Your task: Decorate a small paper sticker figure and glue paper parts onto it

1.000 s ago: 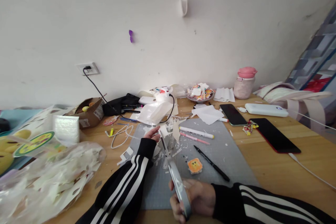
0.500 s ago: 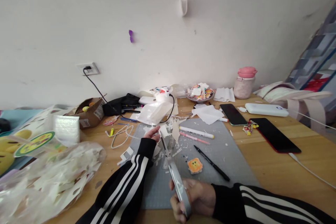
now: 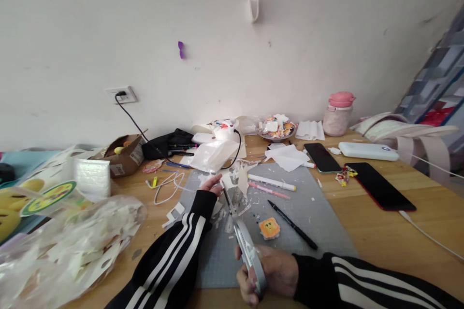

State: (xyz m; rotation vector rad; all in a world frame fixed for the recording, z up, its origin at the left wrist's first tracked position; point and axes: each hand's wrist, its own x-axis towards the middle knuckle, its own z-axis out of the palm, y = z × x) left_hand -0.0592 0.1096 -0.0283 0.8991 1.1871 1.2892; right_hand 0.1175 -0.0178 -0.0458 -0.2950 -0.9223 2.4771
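The right hand (image 3: 270, 269) is gripping the scissors (image 3: 248, 247) by their pale handles, its fingers curling around them while the blades are pointing away toward the left hand (image 3: 210, 185). The left fingers are reaching beside the blade tips, at the edge of a white paper piece (image 3: 227, 179); whether they are pinching it, I cannot tell. An orange cutout (image 3: 269, 228) is lying right of the scissors on the grey mat (image 3: 217, 270), near a black pen (image 3: 293, 225).
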